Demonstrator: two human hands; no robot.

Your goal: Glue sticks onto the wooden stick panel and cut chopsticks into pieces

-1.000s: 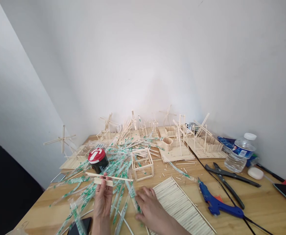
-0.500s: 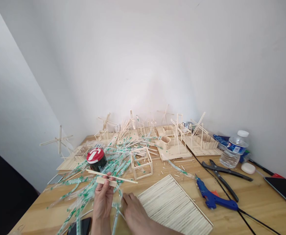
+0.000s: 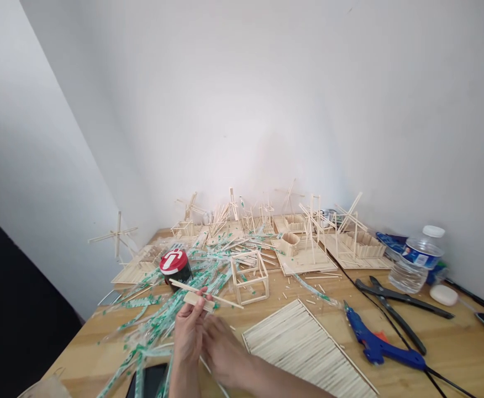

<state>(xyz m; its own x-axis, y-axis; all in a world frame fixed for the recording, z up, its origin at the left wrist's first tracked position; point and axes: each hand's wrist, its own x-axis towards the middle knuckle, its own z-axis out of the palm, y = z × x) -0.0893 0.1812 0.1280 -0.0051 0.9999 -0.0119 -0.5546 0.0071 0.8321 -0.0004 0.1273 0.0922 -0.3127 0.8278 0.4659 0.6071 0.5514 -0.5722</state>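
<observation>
My left hand [image 3: 190, 336] is raised over the table with its fingers pinched on a small wooden stick piece [image 3: 199, 301], a short flat bar with a long thin stick [image 3: 204, 293] across it. My right hand [image 3: 222, 354] lies right beside the left, its fingers curled next to the left palm; what it holds, if anything, is hidden. Under both hands lies a heap of clear green-printed stick wrappers [image 3: 159, 326]. A flat mat of glued sticks [image 3: 306, 351] lies just right of my right hand. An open cube frame of sticks [image 3: 250, 277] stands behind.
A black jar with a red lid [image 3: 175, 266] stands back left. A blue glue gun [image 3: 374, 345], black pliers [image 3: 399, 304], a water bottle [image 3: 415, 260] and a white eraser [image 3: 443, 294] lie to the right. Several stick models [image 3: 308, 243] line the wall. A dark phone [image 3: 148, 381] lies at the near edge.
My right hand has drawn left from the mat's edge to beside my left hand. My left hand keeps hold of the stick piece, now tilted down to the right.
</observation>
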